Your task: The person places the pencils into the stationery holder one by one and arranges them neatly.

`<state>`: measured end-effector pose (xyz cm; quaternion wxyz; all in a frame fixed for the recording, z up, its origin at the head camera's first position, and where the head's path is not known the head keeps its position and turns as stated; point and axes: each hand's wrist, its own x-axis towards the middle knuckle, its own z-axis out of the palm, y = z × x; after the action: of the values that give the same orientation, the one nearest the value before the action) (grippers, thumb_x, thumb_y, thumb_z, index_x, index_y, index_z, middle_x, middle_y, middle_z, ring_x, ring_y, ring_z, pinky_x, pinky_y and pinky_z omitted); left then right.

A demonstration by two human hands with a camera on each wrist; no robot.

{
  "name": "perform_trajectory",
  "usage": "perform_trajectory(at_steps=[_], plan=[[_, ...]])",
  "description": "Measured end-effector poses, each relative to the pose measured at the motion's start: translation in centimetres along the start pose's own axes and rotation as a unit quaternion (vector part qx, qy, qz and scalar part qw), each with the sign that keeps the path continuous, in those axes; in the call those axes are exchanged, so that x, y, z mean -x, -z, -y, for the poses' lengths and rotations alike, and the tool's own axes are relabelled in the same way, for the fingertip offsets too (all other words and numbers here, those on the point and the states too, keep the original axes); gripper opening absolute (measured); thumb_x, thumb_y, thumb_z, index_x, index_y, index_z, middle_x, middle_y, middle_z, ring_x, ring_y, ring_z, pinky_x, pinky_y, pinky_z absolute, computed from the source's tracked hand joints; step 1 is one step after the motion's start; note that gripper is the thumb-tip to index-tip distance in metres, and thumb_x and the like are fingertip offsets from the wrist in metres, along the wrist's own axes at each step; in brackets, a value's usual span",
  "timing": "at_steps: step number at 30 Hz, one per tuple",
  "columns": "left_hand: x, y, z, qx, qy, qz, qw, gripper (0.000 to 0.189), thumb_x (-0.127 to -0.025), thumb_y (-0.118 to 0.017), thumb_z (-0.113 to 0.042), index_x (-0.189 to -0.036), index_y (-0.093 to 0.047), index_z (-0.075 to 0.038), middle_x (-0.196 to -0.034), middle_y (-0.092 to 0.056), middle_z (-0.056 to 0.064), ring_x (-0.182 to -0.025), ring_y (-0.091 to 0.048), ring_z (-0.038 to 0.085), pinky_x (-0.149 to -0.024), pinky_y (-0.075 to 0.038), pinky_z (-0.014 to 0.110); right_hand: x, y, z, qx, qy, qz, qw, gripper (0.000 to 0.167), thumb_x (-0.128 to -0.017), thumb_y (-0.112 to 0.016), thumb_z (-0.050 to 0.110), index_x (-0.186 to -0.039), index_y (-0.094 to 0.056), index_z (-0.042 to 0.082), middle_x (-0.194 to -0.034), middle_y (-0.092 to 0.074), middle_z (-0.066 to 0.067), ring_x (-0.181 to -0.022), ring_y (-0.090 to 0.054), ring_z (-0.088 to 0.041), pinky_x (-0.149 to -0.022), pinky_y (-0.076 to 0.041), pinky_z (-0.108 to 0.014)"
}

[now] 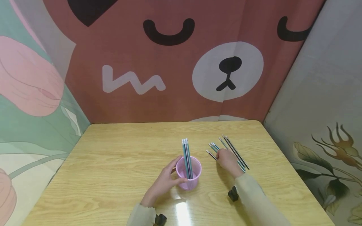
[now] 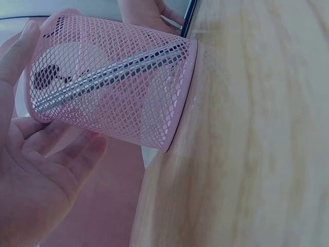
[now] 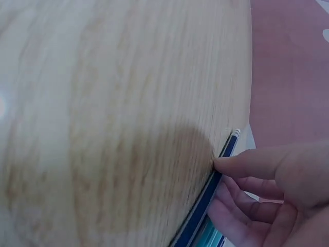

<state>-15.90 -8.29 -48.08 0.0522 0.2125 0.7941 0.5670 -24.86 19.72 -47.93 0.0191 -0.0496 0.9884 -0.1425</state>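
A pink mesh pen cup [image 1: 189, 185] stands upright on the table, with several teal and dark pencils [image 1: 187, 155] leaning inside it. My left hand [image 1: 166, 181] holds the cup at its rim, thumb at the near side and fingers round the left. In the left wrist view, the pencils show through the cup's mesh [image 2: 118, 87]. To the right of the cup, my right hand [image 1: 228, 161] is down at a loose group of pencils. Its thumb and fingers pinch a dark blue pencil [image 3: 204, 199], which lies along the tabletop beside a teal pencil [image 3: 207, 234].
More dark pencils [image 1: 235, 148] lie side by side just beyond and right of my right hand. The wooden table [image 1: 118, 150] meets a curtain with a bear print [image 1: 130, 106] at its back edge. Patterned cloth [image 1: 325, 103] hangs on the right side.
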Motion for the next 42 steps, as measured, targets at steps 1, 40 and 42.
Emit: perform_trajectory(at_steps=[1,40,42], plan=[[0.0,0.0,0.0,-0.001,0.000,0.000,1.0000,0.092,-0.080,-0.077,-0.030,-0.152,-0.026,-0.007,-0.157,-0.032,0.015,-0.140,-0.037,0.037,-0.114,-0.037,0.053,0.0,0.0,0.0,0.003,0.002,0.002,1.0000,0.010,-0.074,-0.068,0.003,-0.083,-0.072,0.007,-0.088,-0.073,-0.008,-0.074,-0.064,-0.021,-0.064,-0.056,-0.037],[0.1,0.0,0.1,-0.002,0.007,0.000,1.0000,0.092,-0.080,-0.077,-0.032,-0.153,-0.026,-0.010,-0.158,-0.029,0.017,-0.139,-0.039,0.040,-0.114,-0.037,0.055,3.0,5.5,4.2,-0.387,-0.003,-0.174,0.9054,0.017,-0.087,-0.070,0.007,-0.102,-0.065,0.000,-0.103,-0.072,-0.017,-0.088,-0.067,-0.008,-0.094,-0.056,-0.032],[0.1,0.0,0.1,-0.003,0.008,-0.002,1.0000,0.092,-0.080,-0.077,-0.032,-0.153,-0.026,-0.011,-0.157,-0.030,0.017,-0.138,-0.039,0.040,-0.113,-0.037,0.055,3.3,5.9,4.5,-0.400,-0.002,-0.187,0.8974,0.016,-0.088,-0.070,0.008,-0.102,-0.065,0.000,-0.104,-0.073,-0.017,-0.087,-0.066,-0.003,-0.095,-0.056,-0.029]])
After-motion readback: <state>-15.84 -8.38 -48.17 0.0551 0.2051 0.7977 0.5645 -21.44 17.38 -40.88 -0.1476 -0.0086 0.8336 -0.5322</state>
